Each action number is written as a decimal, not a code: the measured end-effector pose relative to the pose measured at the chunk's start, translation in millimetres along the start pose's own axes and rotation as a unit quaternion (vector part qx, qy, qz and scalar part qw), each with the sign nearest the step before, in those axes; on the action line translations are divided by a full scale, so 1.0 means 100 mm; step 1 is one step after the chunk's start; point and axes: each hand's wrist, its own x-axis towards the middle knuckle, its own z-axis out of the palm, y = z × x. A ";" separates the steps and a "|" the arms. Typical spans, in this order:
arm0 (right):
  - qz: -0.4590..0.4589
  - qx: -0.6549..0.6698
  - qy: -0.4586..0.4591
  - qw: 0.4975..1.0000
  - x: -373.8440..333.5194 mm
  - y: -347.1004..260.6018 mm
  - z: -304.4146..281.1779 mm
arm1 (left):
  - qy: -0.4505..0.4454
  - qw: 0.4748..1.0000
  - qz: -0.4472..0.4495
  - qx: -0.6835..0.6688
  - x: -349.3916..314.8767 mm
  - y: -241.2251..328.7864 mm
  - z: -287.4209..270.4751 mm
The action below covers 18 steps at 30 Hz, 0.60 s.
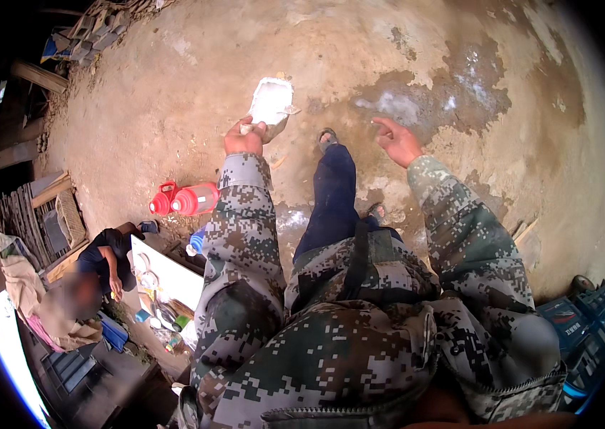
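Observation:
An open, tapered container point(271, 101) filled with something bright white, seemingly powder, is held out ahead in my left hand point(245, 137). My fingers wrap its near end, and the fill is too bright for detail. My right hand point(397, 141) reaches forward in the air, index finger stretched and the others partly curled; I see nothing in it. Beyond it, a dark wet patch point(424, 100) on the ground carries scattered white powder point(397, 106).
Red thermos flasks point(196, 199) stand left of my left forearm. Farther left, a person point(105, 257) crouches beside a white-topped table point(177, 279) with cluttered bottles. Blue crates point(578, 318) sit at right. Stacked bricks point(95, 32) lie far left.

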 end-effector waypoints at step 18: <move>-0.110 -0.350 -0.033 0.930 4.19 -2.17 0.30 | -0.009 0.972 0.039 0.232 2.54 1.34 1.41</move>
